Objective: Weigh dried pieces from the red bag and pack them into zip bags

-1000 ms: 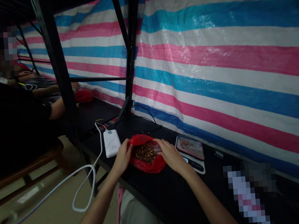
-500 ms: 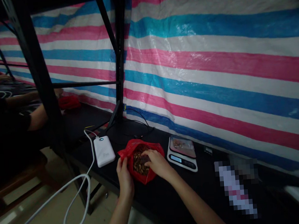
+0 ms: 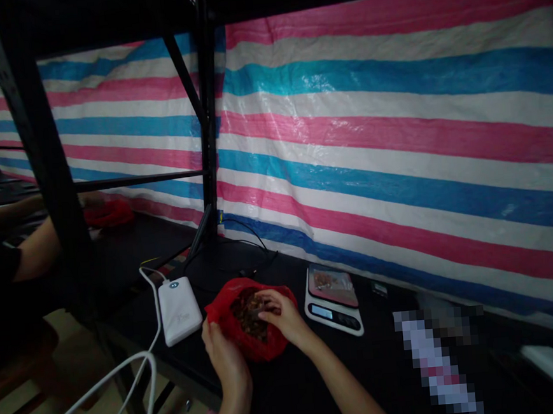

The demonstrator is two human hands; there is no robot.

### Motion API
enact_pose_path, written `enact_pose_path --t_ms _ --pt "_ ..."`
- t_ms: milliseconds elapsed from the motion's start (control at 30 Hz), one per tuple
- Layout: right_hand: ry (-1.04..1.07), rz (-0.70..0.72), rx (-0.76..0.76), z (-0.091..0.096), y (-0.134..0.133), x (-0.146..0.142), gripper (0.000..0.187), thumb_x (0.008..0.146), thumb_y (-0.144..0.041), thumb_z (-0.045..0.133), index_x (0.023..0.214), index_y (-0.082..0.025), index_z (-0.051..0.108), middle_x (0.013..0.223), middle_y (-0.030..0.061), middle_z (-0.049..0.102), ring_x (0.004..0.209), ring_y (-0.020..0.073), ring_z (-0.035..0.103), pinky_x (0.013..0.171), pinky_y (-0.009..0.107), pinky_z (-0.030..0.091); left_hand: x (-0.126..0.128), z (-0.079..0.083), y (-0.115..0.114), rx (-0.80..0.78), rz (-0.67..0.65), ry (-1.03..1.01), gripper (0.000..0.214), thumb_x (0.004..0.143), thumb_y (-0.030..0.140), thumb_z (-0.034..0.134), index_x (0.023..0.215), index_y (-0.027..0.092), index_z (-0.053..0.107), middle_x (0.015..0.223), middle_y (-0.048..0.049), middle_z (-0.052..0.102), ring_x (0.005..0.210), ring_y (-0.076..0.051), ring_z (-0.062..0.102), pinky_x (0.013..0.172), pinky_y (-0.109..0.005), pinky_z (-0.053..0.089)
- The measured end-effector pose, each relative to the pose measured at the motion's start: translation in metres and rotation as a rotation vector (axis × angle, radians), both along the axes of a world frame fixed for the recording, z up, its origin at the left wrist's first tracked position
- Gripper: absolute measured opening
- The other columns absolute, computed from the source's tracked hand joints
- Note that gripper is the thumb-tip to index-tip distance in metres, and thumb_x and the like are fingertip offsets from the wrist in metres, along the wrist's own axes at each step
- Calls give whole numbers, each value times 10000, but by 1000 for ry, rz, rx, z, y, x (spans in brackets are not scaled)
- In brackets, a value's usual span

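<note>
A red plastic bag (image 3: 221,307) stands with its mouth wide on the black shelf, holding many small brown pieces (image 3: 247,321), too small to name. My left hand (image 3: 225,358) grips the bag's near left edge, thumb at the rim. Over the bag's mouth, my right hand (image 3: 285,320) reaches in from the right, its fingers closed around something dark that I cannot make out. To the right of the bag lies a white digital scale (image 3: 334,320). A clear packet (image 3: 325,281) with brownish contents rests on its plate.
A white power bank (image 3: 180,313) with a looping white cable (image 3: 150,363) lies left of the bag. A black metal post (image 3: 45,155) rises at the left. Beyond it, another person's forearm (image 3: 40,248) is near a second red bag (image 3: 109,212). Striped sheeting (image 3: 373,161) hangs behind.
The view has shifted, so the shelf's things appear lower and further left. My right hand stays at the bag's mouth, and the dark thing at its fingers shows less.
</note>
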State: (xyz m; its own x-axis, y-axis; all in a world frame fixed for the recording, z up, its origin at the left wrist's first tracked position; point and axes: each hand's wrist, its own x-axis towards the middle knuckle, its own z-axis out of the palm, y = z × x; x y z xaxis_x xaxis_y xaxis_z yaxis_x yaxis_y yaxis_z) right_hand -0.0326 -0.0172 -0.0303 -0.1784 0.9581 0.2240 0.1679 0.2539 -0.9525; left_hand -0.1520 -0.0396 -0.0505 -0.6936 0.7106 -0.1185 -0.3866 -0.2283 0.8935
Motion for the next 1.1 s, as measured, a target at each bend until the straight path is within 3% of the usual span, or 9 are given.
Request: enact_pose_path --t_ms 200,300,467,567,633,700,767,900,1100 --pt "120 70 51 23 -6 37 376 662 -277 656 1028 -238 576 1061 33 617 997 196 557 879 361 415 14 33 -33 229 215 472 421 811 286 457 1218 204 389 1341 -65 280 1257 -198 237 1063 -358 148" --pt "133 3 57 31 -13 74 391 659 -314 665 1037 -245 591 1094 35 611 1026 210 547 912 384 392 33 47 -44 329 153 562 383 793 238 483 1169 197 425 1336 -67 277 1259 -203 231 1061 -376 154" --pt "249 -367 164 26 -27 145 420 679 -382 643 1070 -236 590 1131 49 596 1088 233 510 954 412 349 85 67 -12 534 -374 631 188 837 217 370 960 178 508 1087 -79 514 1066 -197 470 949 -394 336" --pt "321 -524 212 18 -31 175 459 685 -388 633 1106 -218 563 1168 65 570 1107 238 493 953 424 346 126 76 30 641 -647 1029 205 814 234 428 996 190 511 1150 -83 488 1133 -200 420 1005 -414 262" --pt "351 -595 228 12 -30 187 485 682 -385 632 1128 -217 540 1162 71 573 1092 235 507 932 421 366 149 74 55 665 -949 1366 436 752 287 538 1158 171 426 1288 -129 378 1219 -228 328 1018 -415 241" --pt "371 -661 236 5 -26 195 527 665 -383 642 1147 -213 512 1105 79 607 1054 230 535 904 418 390 167 63 73 468 -1148 1646 705 665 372 630 1248 113 331 1375 -201 229 1275 -319 204 1004 -498 209" --pt "392 -724 243 -3 -21 200 553 640 -389 655 1138 -201 503 1038 85 638 1010 230 562 872 417 413 179 49 82 333 -1154 1779 807 666 451 607 1292 83 255 1390 -225 180 1284 -353 148 990 -559 162" --pt "410 -800 314 -11 -12 207 482 631 -401 647 1046 -174 553 1072 103 617 1005 227 563 862 393 426 192 27 83 432 -1011 1839 686 740 483 511 1289 148 275 1309 -146 373 1243 -278 280 1016 -543 103" --pt "415 -807 316 -12 -12 207 499 670 -406 604 1098 -161 534 1186 121 543 1074 244 516 887 416 408 193 24 82 505 -948 1572 631 740 436 542 1277 190 321 1221 -106 466 1135 -261 404 992 -474 205"
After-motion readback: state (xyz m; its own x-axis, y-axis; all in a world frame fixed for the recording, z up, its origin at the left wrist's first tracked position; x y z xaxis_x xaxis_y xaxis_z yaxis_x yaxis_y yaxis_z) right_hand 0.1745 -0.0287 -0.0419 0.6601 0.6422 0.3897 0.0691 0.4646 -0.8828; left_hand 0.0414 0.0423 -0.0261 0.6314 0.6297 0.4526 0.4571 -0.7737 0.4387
